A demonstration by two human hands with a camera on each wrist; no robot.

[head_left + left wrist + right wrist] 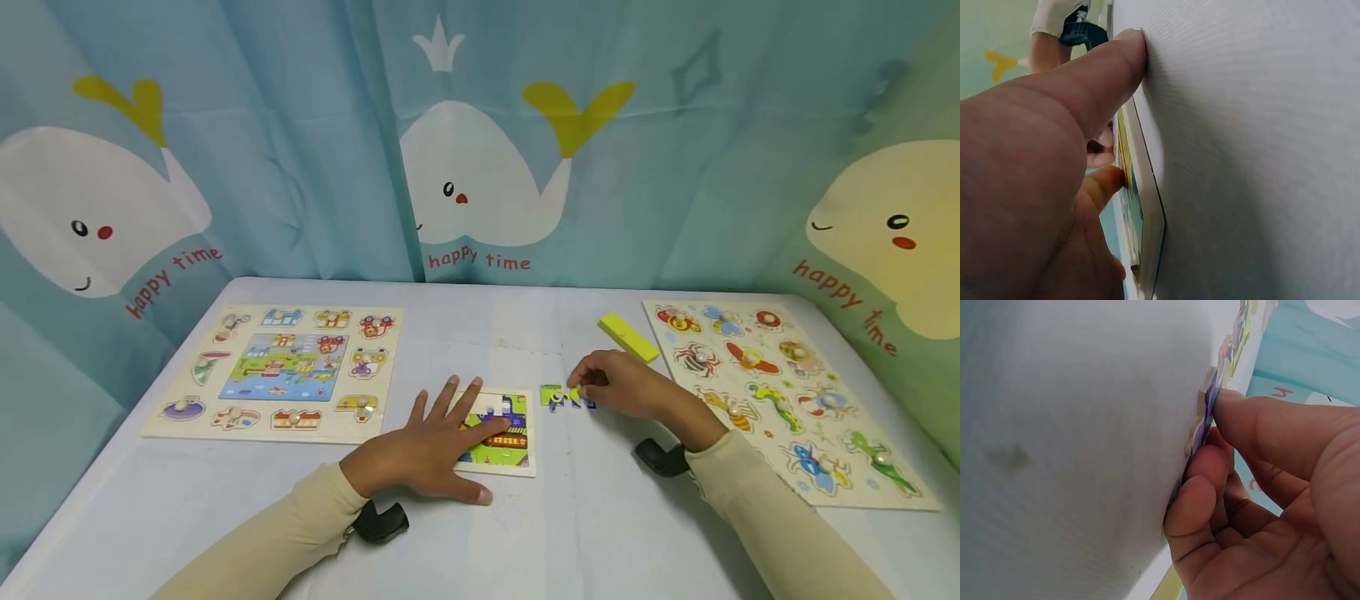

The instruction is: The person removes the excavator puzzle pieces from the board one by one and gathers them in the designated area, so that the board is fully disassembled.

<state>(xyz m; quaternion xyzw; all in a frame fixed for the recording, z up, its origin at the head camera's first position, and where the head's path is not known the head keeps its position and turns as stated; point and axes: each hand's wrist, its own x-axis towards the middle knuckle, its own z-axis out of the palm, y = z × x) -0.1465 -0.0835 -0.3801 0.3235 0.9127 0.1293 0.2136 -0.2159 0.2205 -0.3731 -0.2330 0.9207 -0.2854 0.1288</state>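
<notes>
My left hand (431, 446) lies with fingers spread over a small jigsaw puzzle (517, 462) in a pale wooden frame, covering its left part. In the left wrist view the thumb (1113, 69) reaches past the frame's edge to the tabletop. Right of the frame are a few loose jigsaw pieces (552, 393) in green, yellow and purple. My right hand (618, 385) pinches one of these, a purple-edged jigsaw piece (1205, 403), between thumb and curled fingers, low over the table in the right wrist view.
A large vehicle puzzle board (180, 427) with knobbed pieces lies to the left. At the right is an insect puzzle board (832, 417). A yellow-green block (628, 337) sits behind my right hand. A blue whale-print curtain (322, 167) hangs along the white table's (480, 333) back.
</notes>
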